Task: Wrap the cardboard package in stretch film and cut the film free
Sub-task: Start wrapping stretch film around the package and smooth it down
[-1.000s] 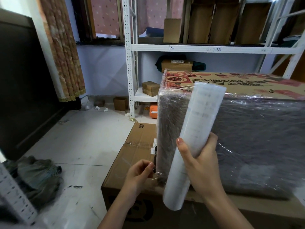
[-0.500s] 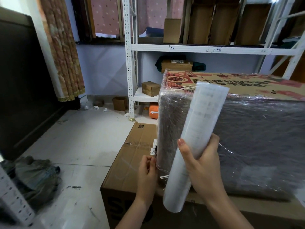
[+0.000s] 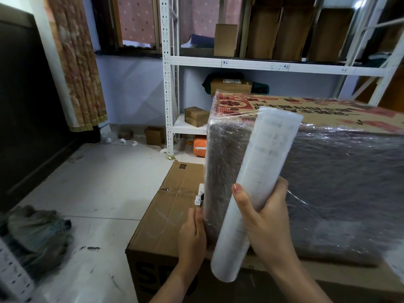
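The large film-wrapped printed cardboard package (image 3: 328, 171), set on a plain brown carton (image 3: 175, 215), is pressed at its corner by the straight fingers of the left hand (image 3: 193, 232), while just right of them the tilted white stretch-film roll (image 3: 258, 189) is gripped by the right hand (image 3: 264, 217).

The film-wrapped cardboard package (image 3: 328, 171) stood on edge at three o'clock, the white stretch-film roll (image 3: 258, 189) tilted against its near corner.

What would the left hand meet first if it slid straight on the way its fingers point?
Probably the small white label just beyond the left hand, beside the film-wrapped cardboard package; depth is uncertain.
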Demonstrator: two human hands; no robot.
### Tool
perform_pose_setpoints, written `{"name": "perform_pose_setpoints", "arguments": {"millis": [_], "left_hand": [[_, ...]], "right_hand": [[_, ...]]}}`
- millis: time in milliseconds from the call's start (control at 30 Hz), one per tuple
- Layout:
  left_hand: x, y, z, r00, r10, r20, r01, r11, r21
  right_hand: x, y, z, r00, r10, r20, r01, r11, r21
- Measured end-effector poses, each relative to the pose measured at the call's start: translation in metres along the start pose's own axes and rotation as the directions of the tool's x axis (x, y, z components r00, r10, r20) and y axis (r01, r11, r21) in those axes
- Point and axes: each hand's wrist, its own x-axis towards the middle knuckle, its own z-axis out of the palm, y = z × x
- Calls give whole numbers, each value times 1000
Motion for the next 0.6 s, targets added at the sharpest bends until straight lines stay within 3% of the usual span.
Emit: {"name": "perform_pose_setpoints", "arguments": {"millis": [167, 300, 433, 500, 600], "left_hand": [[4, 1, 4, 996, -21, -90, 30, 994, 104], [2, 4, 4, 993, -12, -119, 47, 953, 299], [1, 6, 1, 989, 77, -127, -20, 917, 398], [0, 6, 0, 994, 3, -108, 27, 961, 274], [-3, 1, -6, 988, -154, 24, 156, 986, -60]], "right_hand": [[-1, 0, 0, 1000, -1, -11, 1, 1000, -6], [-1, 0, 0, 1000, 6, -6, -6, 1000, -8], [-1, 1, 1, 1000, -7, -29, 6, 1000, -30], [-1, -1, 1, 1000, -6, -28, 6, 999, -32], [-1, -4, 0, 1000, 4, -4, -4, 1000, -14]]}}
